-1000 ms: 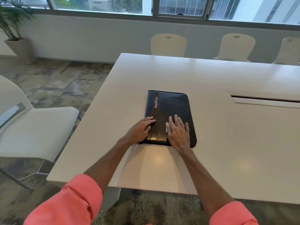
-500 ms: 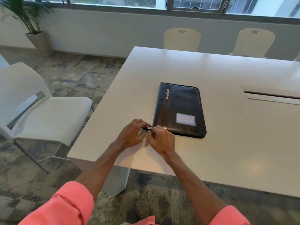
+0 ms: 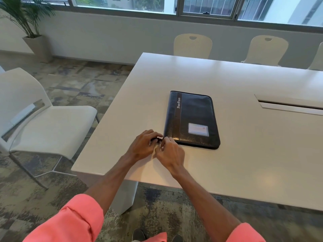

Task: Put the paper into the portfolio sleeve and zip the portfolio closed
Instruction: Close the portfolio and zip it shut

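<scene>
A black portfolio [image 3: 192, 119] lies closed and flat on the white table [image 3: 244, 163], with a brown stripe, the word "PortFolio" and a clear card window on its cover. Both hands meet at its near left corner. My left hand [image 3: 143, 145] pinches a small black zipper tail [image 3: 155, 139] sticking out from that corner. My right hand [image 3: 170, 151] has its fingertips closed on the metal zipper pull [image 3: 160, 143] right beside it. No paper is visible; the inside of the portfolio is hidden.
A white chair [image 3: 43, 123] stands left of the table. Cream chairs [image 3: 193, 45] line the far side. A cable slot [image 3: 290, 105] is set in the tabletop at right. A potted plant [image 3: 33, 32] sits in the far left corner.
One second ago both hands lay flat on the portfolio's near end. They slid off to its near left corner and closed on the zipper. The card window is now uncovered.
</scene>
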The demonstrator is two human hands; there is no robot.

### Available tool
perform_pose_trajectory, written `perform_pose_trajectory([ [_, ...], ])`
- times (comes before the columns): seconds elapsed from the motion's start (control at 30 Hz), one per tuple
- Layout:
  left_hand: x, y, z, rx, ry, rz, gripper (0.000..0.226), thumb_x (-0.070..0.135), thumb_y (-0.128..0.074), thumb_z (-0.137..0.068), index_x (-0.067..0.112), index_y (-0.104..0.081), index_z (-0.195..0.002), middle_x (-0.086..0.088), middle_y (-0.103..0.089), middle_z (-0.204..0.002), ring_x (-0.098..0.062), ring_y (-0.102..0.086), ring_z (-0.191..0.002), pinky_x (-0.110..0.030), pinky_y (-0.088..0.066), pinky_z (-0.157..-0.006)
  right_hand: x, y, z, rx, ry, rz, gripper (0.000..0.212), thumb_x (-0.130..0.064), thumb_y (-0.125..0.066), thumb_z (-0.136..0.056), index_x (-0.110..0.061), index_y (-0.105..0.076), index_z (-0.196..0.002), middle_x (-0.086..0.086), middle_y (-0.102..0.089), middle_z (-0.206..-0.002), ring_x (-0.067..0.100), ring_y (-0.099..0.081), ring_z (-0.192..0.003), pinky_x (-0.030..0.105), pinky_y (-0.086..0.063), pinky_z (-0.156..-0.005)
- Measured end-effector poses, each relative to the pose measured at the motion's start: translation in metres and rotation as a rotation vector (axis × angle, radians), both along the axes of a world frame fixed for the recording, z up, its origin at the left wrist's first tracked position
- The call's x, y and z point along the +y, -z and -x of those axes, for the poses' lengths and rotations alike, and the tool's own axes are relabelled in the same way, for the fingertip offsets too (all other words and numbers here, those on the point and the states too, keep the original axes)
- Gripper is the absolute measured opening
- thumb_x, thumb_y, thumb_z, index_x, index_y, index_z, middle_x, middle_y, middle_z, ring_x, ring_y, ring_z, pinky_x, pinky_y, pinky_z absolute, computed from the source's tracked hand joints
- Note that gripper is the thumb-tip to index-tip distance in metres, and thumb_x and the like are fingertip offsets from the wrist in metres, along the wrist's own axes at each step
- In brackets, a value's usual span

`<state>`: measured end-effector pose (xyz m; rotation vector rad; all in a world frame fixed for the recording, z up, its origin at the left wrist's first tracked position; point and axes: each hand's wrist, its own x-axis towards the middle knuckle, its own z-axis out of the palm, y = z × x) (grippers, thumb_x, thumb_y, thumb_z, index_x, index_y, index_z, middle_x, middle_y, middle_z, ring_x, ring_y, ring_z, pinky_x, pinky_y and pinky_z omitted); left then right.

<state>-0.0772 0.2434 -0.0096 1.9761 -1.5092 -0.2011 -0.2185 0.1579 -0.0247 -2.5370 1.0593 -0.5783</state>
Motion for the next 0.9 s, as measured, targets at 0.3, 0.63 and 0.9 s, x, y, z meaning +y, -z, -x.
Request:
perform_pose_trajectory([
  [0.3,-0.003,0.004,-0.001,-0.064,0.027,-0.002,0.042,0.015,-0.063,-0.109,0.027,-0.065,-0.15,-0.003,-0.067,-0.11,-0.024,-0.061,-0.106,-0.043,-0.05,-0.102,-0.005,-0.004,0.002,0.007,0.09,0.022,0.013,-0.033,-0.062,-0.103,-0.022,-0.067,-0.097,-0.007,-0.067,-0.092,0.017,-0.07,-0.076,0.031,-0.055,-0.062],
  [0.63,-0.003,0.006,-0.008,-0.254,0.061,-0.084,0.054,0.018,-0.053,-0.113,0.037,-0.047,-0.164,-0.005,-0.06,-0.113,-0.022,-0.055,-0.103,-0.039,-0.048,-0.097,-0.022,-0.011,0.024,0.107,0.183,0.112,0.01,-0.029,-0.066,-0.097,-0.021,-0.07,-0.093,-0.004,-0.069,-0.083,0.014,-0.065,-0.067,0.027,-0.053,-0.056],
  [0.9,0.0,0.007,-0.008,-0.271,0.062,-0.071,0.055,0.016,-0.057,-0.112,0.034,-0.049,-0.163,-0.001,-0.061,-0.111,-0.018,-0.054,-0.104,-0.037,-0.047,-0.096,-0.043,-0.014,0.058,0.102,0.299,0.137,0.01,-0.022,-0.072,-0.089,-0.018,-0.07,-0.08,-0.004,-0.064,-0.071,0.012,-0.05,-0.055,0.024,-0.038,-0.051],
])
